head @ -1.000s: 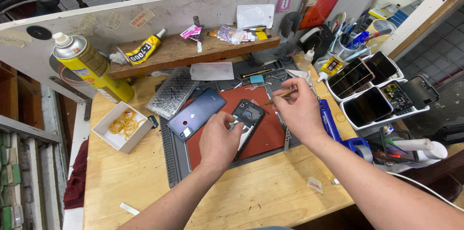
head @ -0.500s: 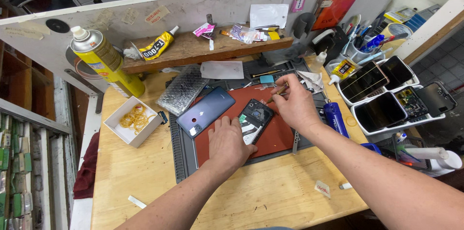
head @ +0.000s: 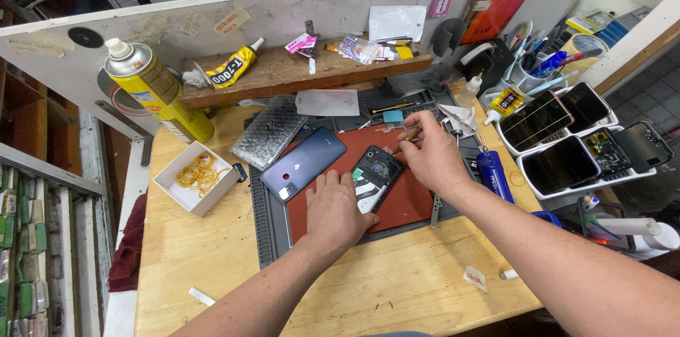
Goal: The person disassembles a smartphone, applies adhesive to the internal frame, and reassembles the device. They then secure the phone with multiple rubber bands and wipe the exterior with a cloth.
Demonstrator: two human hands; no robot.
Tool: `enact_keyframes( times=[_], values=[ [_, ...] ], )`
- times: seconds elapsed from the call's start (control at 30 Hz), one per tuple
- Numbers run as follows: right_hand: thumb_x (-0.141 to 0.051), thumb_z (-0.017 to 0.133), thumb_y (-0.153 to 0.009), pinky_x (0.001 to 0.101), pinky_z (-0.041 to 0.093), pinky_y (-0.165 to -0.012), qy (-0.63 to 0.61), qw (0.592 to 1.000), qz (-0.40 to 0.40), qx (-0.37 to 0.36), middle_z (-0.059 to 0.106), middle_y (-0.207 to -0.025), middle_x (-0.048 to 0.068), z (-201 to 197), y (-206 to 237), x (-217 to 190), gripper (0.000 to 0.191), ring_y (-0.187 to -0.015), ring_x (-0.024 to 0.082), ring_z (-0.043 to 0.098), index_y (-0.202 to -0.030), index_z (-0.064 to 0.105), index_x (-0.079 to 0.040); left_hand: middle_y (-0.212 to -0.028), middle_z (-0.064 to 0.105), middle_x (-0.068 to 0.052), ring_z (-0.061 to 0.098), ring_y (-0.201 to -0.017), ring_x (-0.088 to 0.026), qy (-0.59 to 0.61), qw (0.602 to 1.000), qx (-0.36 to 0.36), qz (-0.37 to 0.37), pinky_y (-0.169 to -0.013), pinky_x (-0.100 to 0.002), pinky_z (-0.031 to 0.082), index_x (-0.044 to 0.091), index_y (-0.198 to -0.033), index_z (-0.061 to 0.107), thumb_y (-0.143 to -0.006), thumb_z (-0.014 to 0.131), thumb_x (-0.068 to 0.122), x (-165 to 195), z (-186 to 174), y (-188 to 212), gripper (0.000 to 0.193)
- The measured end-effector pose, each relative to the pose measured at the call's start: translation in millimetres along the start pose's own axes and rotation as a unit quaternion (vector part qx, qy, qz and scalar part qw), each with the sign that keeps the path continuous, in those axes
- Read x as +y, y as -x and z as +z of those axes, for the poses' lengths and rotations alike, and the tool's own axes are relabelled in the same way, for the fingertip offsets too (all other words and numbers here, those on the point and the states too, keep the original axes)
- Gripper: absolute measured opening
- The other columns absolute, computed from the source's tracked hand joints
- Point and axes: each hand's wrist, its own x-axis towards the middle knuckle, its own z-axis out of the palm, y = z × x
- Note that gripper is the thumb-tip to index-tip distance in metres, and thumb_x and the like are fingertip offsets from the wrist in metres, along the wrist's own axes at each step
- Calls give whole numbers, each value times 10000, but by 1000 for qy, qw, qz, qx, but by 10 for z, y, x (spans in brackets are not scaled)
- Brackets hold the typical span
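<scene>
At worktop centre, on red mat (head: 411, 199): left hand (head: 338, 211) flat, pressing opened phone (head: 375, 175); right hand (head: 430, 154) fingers pinch thin tool (head: 406, 136). Blue back cover (head: 303, 163) beside; rubber-band box (head: 196, 177) near left edge.

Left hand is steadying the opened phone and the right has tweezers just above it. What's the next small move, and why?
Probably lower the tweezers in the right hand to the top of the opened phone. The left hand already pins its lower end on the red mat, the back cover lies off to the side, and the tips sit just above the exposed insides.
</scene>
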Motion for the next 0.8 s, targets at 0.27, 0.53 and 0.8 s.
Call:
enact_keyframes(
  times=[0.27,0.53,0.8],
  values=[
    [-187,748,-901,429,576,-782,129,978,-136,-91,760,-950,142,-72,-95,-149,331,-932,336,729,-1136,547,-68,-1204,565,-131,492,-1214,-278,-2,1000,-1,5,-1028,-482,411,-4,-1248,584,-676,945,371,-14,-2,-19,773],
    [-278,683,-908,471,565,-807,225,968,-88,-68,777,-956,115,-93,-93,-345,394,-921,348,725,-1254,579,-119,-1213,561,-127,487,-1218,-284,2,1000,8,11,-1015,-482,412,0,-1245,586,-673,944,363,-43,-9,-14,767],
    [-266,665,-891,471,563,-840,215,969,-75,-93,776,-970,107,-197,-155,-348,416,-936,345,724,-1281,599,-137,-1210,565,-127,490,-1212,-286,-11,1000,8,12,-1017,-469,416,-2,-1234,592,-674,936,376,-47,1,-14,758]
  ],
)
